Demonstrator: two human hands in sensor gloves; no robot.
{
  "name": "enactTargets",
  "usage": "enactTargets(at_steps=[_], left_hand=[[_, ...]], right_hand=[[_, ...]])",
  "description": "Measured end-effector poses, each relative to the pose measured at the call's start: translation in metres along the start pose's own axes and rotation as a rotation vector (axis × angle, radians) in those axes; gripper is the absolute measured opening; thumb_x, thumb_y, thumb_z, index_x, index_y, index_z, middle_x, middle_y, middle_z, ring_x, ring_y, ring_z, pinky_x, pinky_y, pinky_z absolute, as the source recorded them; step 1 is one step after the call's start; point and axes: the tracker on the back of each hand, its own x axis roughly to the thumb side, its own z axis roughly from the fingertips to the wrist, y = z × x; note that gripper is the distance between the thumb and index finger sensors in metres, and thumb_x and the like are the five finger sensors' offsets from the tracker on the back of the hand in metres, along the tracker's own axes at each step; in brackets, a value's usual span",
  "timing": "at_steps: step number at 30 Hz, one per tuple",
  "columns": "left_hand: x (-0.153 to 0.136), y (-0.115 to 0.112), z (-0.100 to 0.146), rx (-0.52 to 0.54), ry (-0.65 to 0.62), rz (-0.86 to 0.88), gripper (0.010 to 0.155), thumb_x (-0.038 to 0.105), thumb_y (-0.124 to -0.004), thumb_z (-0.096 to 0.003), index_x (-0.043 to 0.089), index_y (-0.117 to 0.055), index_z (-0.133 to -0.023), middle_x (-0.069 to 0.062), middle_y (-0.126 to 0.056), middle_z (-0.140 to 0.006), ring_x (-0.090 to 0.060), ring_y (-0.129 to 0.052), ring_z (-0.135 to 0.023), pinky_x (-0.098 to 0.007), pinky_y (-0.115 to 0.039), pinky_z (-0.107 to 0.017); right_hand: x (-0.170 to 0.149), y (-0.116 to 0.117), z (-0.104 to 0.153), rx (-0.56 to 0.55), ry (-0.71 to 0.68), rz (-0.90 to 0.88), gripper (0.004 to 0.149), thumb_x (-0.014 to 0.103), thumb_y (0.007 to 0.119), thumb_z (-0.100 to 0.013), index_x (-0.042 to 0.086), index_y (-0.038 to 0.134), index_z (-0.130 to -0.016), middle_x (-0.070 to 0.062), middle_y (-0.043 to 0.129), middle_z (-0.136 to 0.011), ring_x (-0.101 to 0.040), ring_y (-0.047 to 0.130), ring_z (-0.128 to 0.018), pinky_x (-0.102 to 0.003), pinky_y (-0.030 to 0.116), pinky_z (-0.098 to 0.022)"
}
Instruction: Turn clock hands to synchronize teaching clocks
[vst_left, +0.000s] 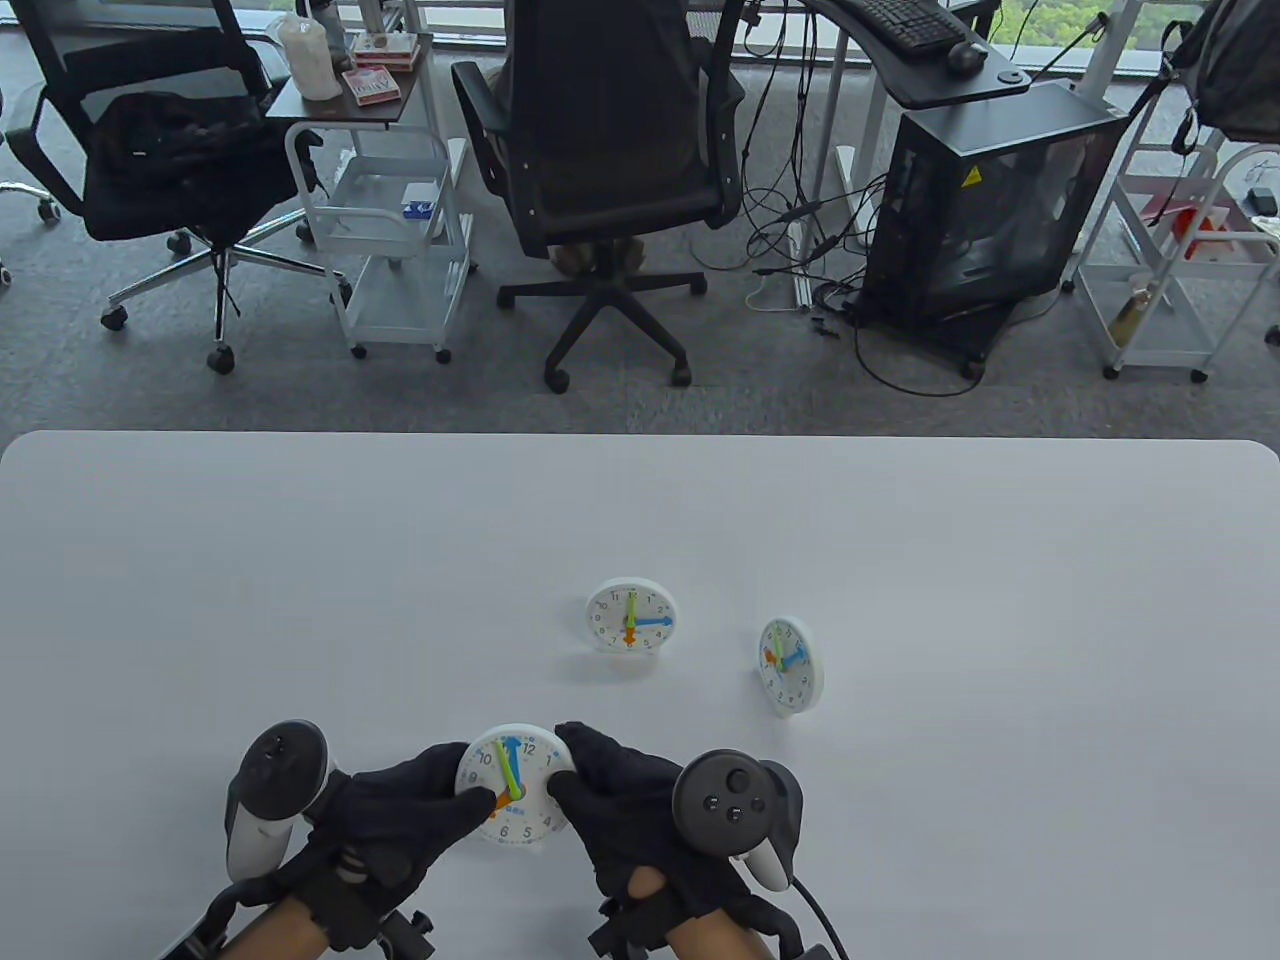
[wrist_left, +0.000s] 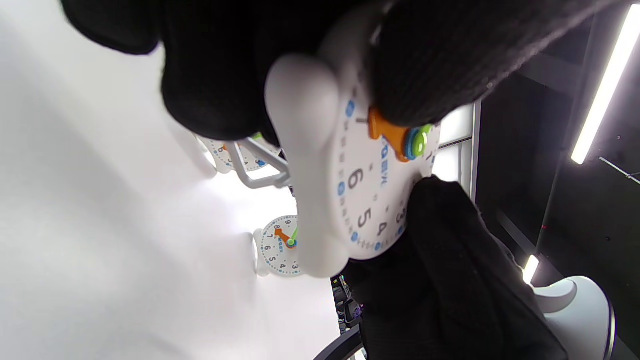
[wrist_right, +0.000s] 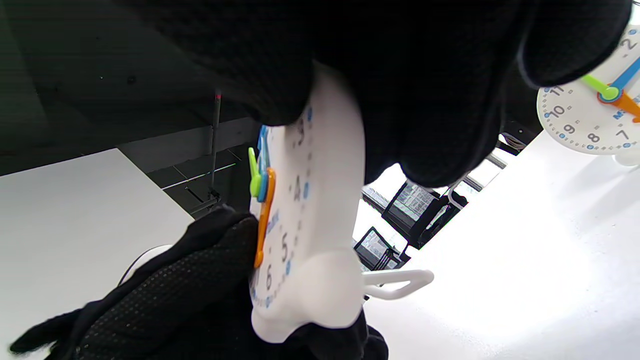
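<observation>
Three white teaching clocks with orange, blue and green hands are in the table view. The near clock (vst_left: 515, 782) is held between both hands. My left hand (vst_left: 400, 815) grips its left rim, and a fingertip (wrist_left: 425, 65) presses its orange hand (wrist_left: 387, 132). My right hand (vst_left: 625, 805) grips its right rim and is seen from behind in the right wrist view (wrist_right: 320, 210). A second clock (vst_left: 631, 616) stands upright at mid-table, facing me. A third clock (vst_left: 790, 665) stands to its right, turned leftward.
The white table (vst_left: 300, 600) spans the view. Beyond its far edge stand office chairs (vst_left: 610, 150), a white trolley (vst_left: 390, 230) and a black computer case (vst_left: 985, 200).
</observation>
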Motion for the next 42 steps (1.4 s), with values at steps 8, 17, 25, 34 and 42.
enactTargets(at_steps=[8, 17, 25, 34, 42], left_hand=[[-0.0003, -0.0007, -0.0002, -0.003, 0.004, -0.005, 0.054, 0.046, -0.092, -0.0475, 0.015, -0.079, -0.089, -0.004, -0.104, -0.066, -0.038, -0.101, -0.059, -0.067, -0.068, -0.057], [-0.0002, -0.0008, -0.0005, -0.006, 0.006, -0.014, 0.055, 0.046, -0.094, -0.0464, 0.015, -0.079, -0.089, -0.004, -0.104, -0.066, -0.038, -0.101, -0.059, -0.067, -0.068, -0.057], [-0.0002, -0.0017, -0.0003, -0.006, 0.009, -0.016, 0.056, 0.046, -0.096, -0.0455, 0.015, -0.079, -0.089, -0.003, -0.104, -0.066, -0.037, -0.101, -0.058, -0.067, -0.068, -0.057], [0.0001, -0.0020, -0.0003, -0.010, 0.014, -0.028, 0.057, 0.046, -0.099, -0.0433, 0.016, -0.080, -0.087, -0.002, -0.104, -0.064, -0.036, -0.102, -0.057, -0.067, -0.069, -0.056], [-0.0008, -0.0030, -0.0005, -0.002, 0.008, -0.043, 0.057, 0.047, -0.100, -0.0429, 0.016, -0.080, -0.087, -0.001, -0.105, -0.063, -0.035, -0.103, -0.056, -0.067, -0.070, -0.056]], right_hand=[[0.0006, -0.0003, 0.0002, -0.001, -0.004, 0.006, 0.057, 0.034, 0.081, -0.049, -0.008, 0.079, -0.087, -0.011, 0.098, -0.063, -0.034, 0.102, -0.051, -0.066, 0.071, -0.050], [0.0029, -0.0003, 0.0003, -0.005, -0.015, 0.032, 0.057, 0.034, 0.081, -0.049, -0.008, 0.079, -0.087, -0.011, 0.098, -0.062, -0.034, 0.103, -0.050, -0.066, 0.072, -0.050], [0.0037, -0.0002, 0.0007, -0.006, -0.019, 0.039, 0.057, 0.034, 0.082, -0.049, -0.008, 0.079, -0.086, -0.011, 0.099, -0.062, -0.034, 0.103, -0.050, -0.066, 0.072, -0.049], [0.0054, 0.0007, 0.0014, -0.005, -0.023, 0.045, 0.057, 0.034, 0.082, -0.049, -0.009, 0.080, -0.086, -0.011, 0.099, -0.061, -0.034, 0.103, -0.049, -0.066, 0.072, -0.049], [0.0076, 0.0008, 0.0020, -0.011, -0.019, 0.056, 0.056, 0.034, 0.082, -0.049, -0.008, 0.080, -0.086, -0.012, 0.099, -0.061, -0.034, 0.102, -0.049, -0.066, 0.072, -0.049]])
